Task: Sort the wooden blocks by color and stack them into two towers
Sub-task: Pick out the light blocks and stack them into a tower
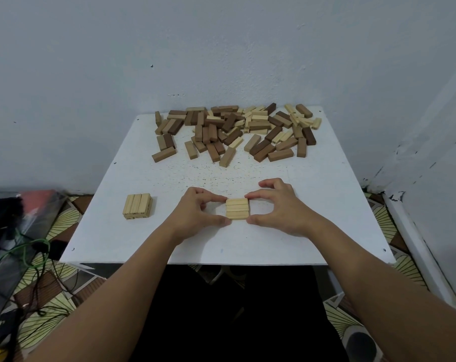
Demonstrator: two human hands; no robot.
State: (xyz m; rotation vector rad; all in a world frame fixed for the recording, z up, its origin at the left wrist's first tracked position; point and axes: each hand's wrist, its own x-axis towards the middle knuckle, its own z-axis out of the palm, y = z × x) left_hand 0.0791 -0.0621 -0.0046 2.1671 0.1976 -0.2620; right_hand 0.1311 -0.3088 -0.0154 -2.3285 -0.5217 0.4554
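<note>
A flat row of three light wooden blocks [237, 209] lies near the front of the white table [313, 205]. My left hand [199, 211] pinches its left side with thumb and forefinger. My right hand [276, 207] pinches its right side the same way. A low stack of light blocks [137, 206], its top row of three, stands at the front left. A loose pile of several light, mid-brown and dark blocks [234, 129] spreads across the far half of the table.
The table sits in a corner of pale walls [221, 48]. A patterned floor [65, 220] surrounds it. Cables and a dark bag [18, 231] lie to the left. My dark-clothed lap [234, 309] is under the front edge.
</note>
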